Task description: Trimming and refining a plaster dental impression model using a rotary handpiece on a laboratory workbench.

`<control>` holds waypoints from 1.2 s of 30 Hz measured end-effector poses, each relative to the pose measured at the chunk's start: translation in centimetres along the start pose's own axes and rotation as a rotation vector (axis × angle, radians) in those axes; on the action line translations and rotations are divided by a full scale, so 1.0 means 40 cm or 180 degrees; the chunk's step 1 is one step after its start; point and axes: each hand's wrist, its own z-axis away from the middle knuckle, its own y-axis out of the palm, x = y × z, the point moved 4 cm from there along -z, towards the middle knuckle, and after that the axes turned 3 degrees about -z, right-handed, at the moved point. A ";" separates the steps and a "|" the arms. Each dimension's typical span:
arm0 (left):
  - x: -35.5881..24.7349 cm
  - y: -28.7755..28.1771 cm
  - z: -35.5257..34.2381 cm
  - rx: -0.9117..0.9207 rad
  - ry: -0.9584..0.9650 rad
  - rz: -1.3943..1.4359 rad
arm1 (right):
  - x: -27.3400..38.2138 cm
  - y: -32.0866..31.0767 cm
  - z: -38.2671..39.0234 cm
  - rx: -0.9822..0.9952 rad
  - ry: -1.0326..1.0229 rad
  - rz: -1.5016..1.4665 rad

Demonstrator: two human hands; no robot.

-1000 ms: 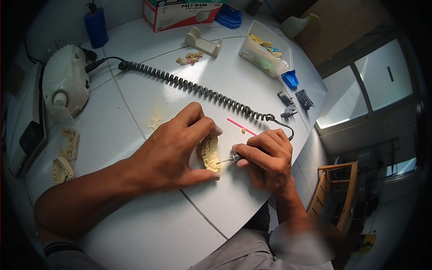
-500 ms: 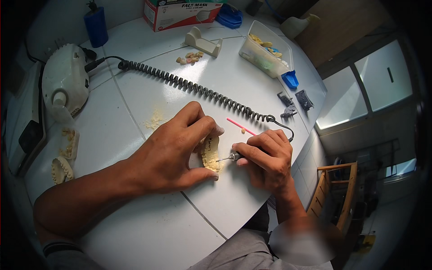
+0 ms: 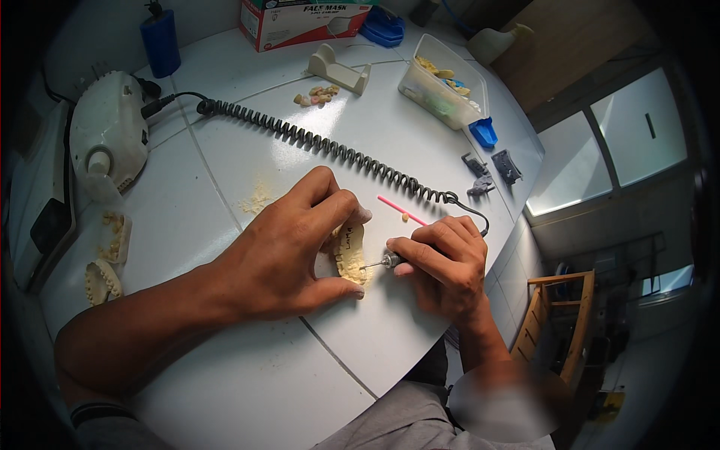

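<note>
My left hand (image 3: 304, 240) grasps the yellowish dental cast (image 3: 351, 251) between thumb and fingers, low over the white table (image 3: 262, 397), just left of my right hand (image 3: 450, 262). Right hand closed pen-fashion around the handpiece (image 3: 393, 259); its thin bit (image 3: 370, 266) meets the near end of the cast, contact apparent. Whether the bit is spinning: cannot tell. The coiled cord (image 3: 322, 146) links handpiece to the white control unit (image 3: 109, 139). Progress, by judgement: cutting is partway. The near end looks rough and crumbly, so some material is probably off there; pale powder (image 3: 256, 196) lies beyond my left wrist. The far part of the cast, with dark handwriting, appears smooth. The area under the bit seems unfinished; how much remains cannot be read, since my fingers cover part of the cast. A second cast (image 3: 101, 283) sits apart at far left, in neither hand.
</note>
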 end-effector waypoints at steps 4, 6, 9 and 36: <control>-0.002 -0.001 0.000 0.0036 -0.0011 -0.0003 | -0.003 0.000 0.002 -0.0032 0.0044 0.0056; 0.000 0.000 0.000 0.0004 0.0001 0.0008 | -0.001 -0.001 0.002 -0.0024 -0.0001 -0.0009; -0.001 -0.002 0.000 -0.0019 0.0007 0.0021 | -0.001 0.000 -0.001 -0.0020 0.0081 0.0129; 0.003 0.000 0.000 0.0017 0.0002 0.0030 | -0.001 0.001 -0.002 -0.0055 0.0057 0.0113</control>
